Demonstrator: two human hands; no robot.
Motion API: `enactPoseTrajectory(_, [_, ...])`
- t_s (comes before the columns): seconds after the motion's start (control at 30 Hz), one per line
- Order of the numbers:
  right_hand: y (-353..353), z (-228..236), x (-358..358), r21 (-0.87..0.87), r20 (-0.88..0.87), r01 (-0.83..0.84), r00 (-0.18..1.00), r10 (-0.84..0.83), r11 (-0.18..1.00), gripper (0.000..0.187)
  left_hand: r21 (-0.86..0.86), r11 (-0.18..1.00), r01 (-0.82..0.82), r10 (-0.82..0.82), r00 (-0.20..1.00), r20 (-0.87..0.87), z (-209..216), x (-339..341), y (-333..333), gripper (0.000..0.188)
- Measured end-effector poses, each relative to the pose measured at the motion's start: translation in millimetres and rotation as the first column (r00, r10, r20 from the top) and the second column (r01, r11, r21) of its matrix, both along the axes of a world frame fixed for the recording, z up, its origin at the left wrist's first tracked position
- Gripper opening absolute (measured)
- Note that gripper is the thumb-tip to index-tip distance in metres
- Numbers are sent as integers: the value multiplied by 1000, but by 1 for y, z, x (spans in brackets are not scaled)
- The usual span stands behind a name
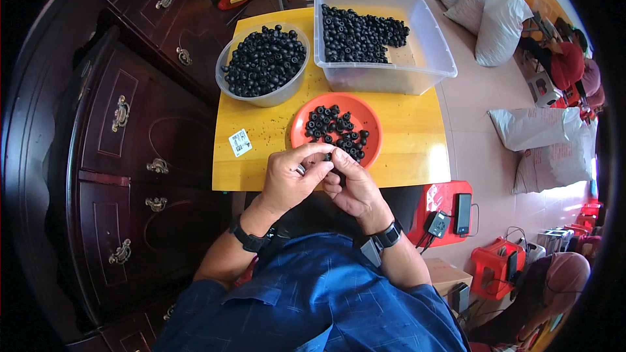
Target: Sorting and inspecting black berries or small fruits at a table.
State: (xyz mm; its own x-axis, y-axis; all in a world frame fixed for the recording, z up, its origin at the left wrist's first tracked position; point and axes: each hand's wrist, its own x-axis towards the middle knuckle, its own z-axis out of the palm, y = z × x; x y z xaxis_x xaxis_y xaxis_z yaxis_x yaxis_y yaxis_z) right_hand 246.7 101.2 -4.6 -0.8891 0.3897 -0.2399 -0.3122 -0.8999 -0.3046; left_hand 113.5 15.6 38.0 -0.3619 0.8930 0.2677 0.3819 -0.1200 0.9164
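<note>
My left hand (293,179) and my right hand (357,190) meet over the near edge of an orange plate (373,124). Between their fingertips they pinch a small black round part (328,156), mostly hidden by the fingers. Several loose black ring-like parts (324,124) with hollow centres lie on the plate. Behind it, at the left, a round translucent tub (266,99) is heaped with similar black parts. To the right of that tub, a rectangular clear plastic bin (427,65) holds more of them, gathered toward its left side.
All this stands on a yellow table (417,150), dotted with dark crumbs near a white label (240,143). Dark wooden drawers (124,124) flank its left. On the right are a red stool (440,215) with black electronic boxes, white sacks (499,19), and other people (566,62).
</note>
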Motion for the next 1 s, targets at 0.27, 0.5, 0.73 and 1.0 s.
enactPoseTrajectory(0.27, [3, 0, 2, 13, -74, -37, 997, 38, 999, 22, 283, 959, -26, 149, 894, -423, -6, -2, -4, 21])
enactPoseTrajectory(0.5, [6, 0, 4, 19, -79, 30, 996, -28, 999, 20, 125, 987, -104, 121, 983, -135, 2, -1, -6, 17])
enactPoseTrajectory(0.73, [5, -2, 4, -56, -132, -28, 991, 21, 998, 16, 4, 1000, -20, 20, 981, -193, 13, -13, -5, 24])
enactPoseTrajectory(1.0, [5, -5, 4, 33, -110, -66, 991, 69, 997, 12, -63, 992, 111, -100, 982, 158, -2, -13, -5, 13])
